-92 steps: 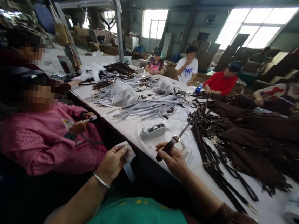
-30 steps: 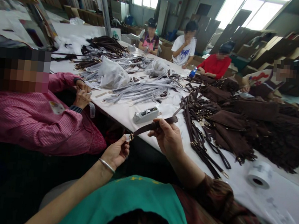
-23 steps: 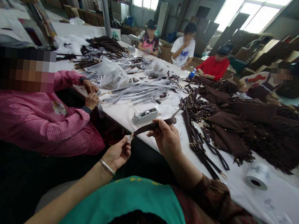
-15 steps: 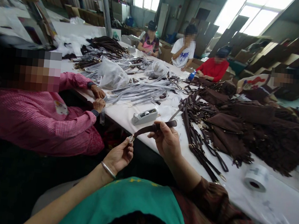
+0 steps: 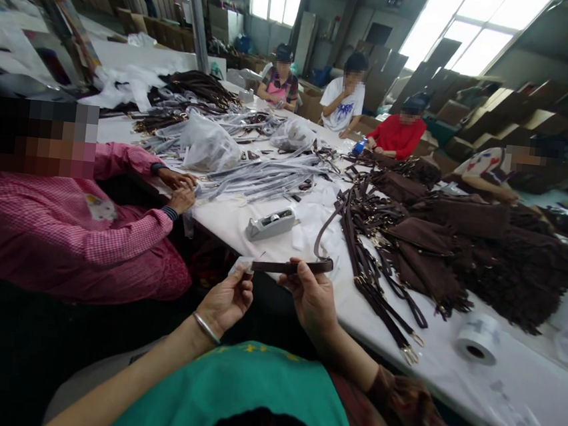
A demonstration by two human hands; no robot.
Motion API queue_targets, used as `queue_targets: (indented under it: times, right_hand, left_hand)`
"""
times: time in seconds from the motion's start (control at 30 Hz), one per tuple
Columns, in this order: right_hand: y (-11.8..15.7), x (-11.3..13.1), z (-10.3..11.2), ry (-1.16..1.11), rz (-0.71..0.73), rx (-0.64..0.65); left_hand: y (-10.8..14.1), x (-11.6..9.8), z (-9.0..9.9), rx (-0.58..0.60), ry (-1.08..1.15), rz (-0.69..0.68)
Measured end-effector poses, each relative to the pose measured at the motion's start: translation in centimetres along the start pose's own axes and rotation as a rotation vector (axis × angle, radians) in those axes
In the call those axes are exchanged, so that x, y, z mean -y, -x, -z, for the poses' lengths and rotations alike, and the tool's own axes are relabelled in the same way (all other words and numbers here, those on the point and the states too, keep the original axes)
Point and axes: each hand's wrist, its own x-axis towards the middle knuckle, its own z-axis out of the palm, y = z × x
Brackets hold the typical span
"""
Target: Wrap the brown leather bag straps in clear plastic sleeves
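A dark brown strap (image 5: 269,266) stretches level between my hands, above the table's near edge. My left hand (image 5: 228,298) pinches its left end, where a small piece of white wrapping (image 5: 244,263) covers the tip. Around the middle of the strap, the thumb and fingers of my right hand (image 5: 314,301) are closed. Past that hand the strap loops back and trails onto the table (image 5: 222,224). Just beyond my hands sits a grey tape dispenser (image 5: 270,224). To its right lies a heap of brown straps (image 5: 361,247) with metal clasps.
Brown fringed bags (image 5: 442,235) are piled at the right, with a white roll (image 5: 477,337) nearer me. Plastic-wrapped straps (image 5: 267,174) and a clear plastic bag (image 5: 210,142) cover the middle. A co-worker in a pink checked sleeve (image 5: 125,241) sits close at my left; several others sit across.
The strap's sagging left part has been drawn straight and level. White wrapping now shows over its left end, where a metal clasp showed before. Both hands stay about where they were.
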Motion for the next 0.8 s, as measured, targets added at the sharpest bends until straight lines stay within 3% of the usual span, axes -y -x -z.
queue_targets:
  times: [0.33, 0.57, 0.8]
  right_hand:
    - [-0.5, -1.3, -0.7, -0.027, -0.062, 0.013]
    - [-1.1, -2.6, -0.5, 0.266, 0.010, -0.041]
    - [-1.2, -3.4, -1.0, 0.316, -0.052, -0.055]
  left_hand:
    - [0.3, 0.7, -0.9, 0.014, -0.037, 0.005]
    - [0.7, 0.8, -0.8, -0.002, -0.111, -0.060]
    - [0.8, 1.2, -0.8, 0.045, -0.157, -0.081]
